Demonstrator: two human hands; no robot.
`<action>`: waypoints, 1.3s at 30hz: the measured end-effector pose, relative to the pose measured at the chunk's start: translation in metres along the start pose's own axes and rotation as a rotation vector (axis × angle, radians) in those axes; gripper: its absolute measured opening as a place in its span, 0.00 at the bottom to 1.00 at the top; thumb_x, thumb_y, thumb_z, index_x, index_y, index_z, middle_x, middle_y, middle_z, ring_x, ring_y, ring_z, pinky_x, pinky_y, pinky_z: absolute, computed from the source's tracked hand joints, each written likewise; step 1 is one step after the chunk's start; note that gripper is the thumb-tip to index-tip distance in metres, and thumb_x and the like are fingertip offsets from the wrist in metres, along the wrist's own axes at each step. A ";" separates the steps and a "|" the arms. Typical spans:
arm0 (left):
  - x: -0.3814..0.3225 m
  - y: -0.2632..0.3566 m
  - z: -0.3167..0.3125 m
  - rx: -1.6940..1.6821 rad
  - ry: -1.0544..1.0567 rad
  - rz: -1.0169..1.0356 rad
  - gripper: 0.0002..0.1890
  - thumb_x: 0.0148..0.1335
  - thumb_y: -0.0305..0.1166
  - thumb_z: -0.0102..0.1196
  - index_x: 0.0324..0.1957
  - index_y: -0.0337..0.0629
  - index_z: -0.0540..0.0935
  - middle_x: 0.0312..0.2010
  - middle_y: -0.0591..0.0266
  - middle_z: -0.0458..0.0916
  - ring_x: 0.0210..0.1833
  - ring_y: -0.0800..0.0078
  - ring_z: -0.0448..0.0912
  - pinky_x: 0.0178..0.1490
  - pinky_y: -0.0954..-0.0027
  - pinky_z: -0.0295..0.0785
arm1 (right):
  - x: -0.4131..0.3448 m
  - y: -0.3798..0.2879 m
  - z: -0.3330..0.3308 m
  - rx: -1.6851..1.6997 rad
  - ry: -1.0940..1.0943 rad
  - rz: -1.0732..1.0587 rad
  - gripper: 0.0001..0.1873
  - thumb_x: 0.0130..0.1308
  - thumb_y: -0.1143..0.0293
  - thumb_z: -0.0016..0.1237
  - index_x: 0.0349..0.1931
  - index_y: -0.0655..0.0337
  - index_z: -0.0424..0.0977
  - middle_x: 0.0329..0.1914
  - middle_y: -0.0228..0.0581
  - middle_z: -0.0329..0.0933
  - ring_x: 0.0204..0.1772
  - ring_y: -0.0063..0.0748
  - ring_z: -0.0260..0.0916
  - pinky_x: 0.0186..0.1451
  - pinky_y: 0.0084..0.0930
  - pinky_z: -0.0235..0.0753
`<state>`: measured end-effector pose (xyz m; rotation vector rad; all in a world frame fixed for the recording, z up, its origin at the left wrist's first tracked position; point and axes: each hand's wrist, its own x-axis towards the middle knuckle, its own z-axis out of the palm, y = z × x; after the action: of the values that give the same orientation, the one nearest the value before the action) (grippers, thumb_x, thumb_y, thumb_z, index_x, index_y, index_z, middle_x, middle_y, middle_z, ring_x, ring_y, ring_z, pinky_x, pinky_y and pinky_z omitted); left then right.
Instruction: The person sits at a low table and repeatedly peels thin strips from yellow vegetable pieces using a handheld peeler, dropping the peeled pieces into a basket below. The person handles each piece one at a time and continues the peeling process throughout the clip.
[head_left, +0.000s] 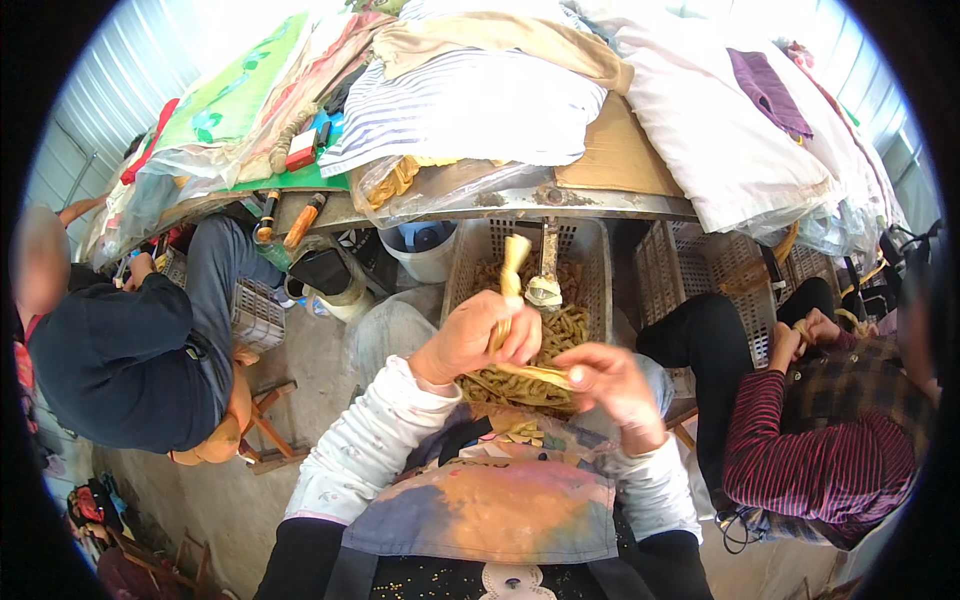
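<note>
My left hand is closed around a yellow-brown pliable strip, whose twisted end sticks up above the fist. Between my hands runs a flat length of the same material, its end pinched by the fingers of my right hand. Both hands are above a perforated plastic basket holding many twisted yellow-brown pieces. Just beyond my left fist, a metal bar with a wrapped lower end hangs over the basket. A stained apron covers my lap, with small scraps lying on it.
Striped cloth and cardboard cover the table ahead. Two wooden handles jut from its edge. A white bucket stands below. One person sits at left, another at right beside a crate.
</note>
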<state>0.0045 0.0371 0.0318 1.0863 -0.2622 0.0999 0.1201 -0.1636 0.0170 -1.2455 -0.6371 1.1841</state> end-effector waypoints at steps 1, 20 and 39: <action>-0.005 0.004 -0.002 0.048 -0.045 -0.120 0.27 0.69 0.41 0.34 0.20 0.34 0.78 0.20 0.56 0.76 0.20 0.72 0.65 0.28 0.73 0.63 | 0.001 -0.008 -0.009 -0.159 0.127 -0.025 0.11 0.64 0.67 0.54 0.37 0.67 0.77 0.22 0.29 0.72 0.21 0.13 0.63 0.22 0.11 0.61; 0.001 -0.018 0.029 1.086 0.135 0.186 0.17 0.60 0.26 0.55 0.52 0.34 0.74 0.43 0.55 0.79 0.46 0.59 0.79 0.49 0.66 0.73 | 0.025 0.015 0.009 0.476 0.040 -0.048 0.24 0.63 0.58 0.53 0.51 0.65 0.64 0.29 0.34 0.73 0.15 0.12 0.59 0.12 0.06 0.56; 0.044 -0.042 -0.090 0.592 0.707 -0.170 0.08 0.66 0.35 0.50 0.36 0.40 0.72 0.20 0.71 0.68 0.19 0.85 0.66 0.22 0.79 0.61 | 0.111 0.052 -0.099 -0.237 0.534 -0.422 0.10 0.61 0.75 0.55 0.42 0.66 0.78 0.29 0.22 0.75 0.32 0.11 0.64 0.34 0.12 0.64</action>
<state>0.0702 0.0957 -0.0322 1.5761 0.5287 0.4172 0.2264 -0.1039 -0.0820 -1.4617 -0.6043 0.4057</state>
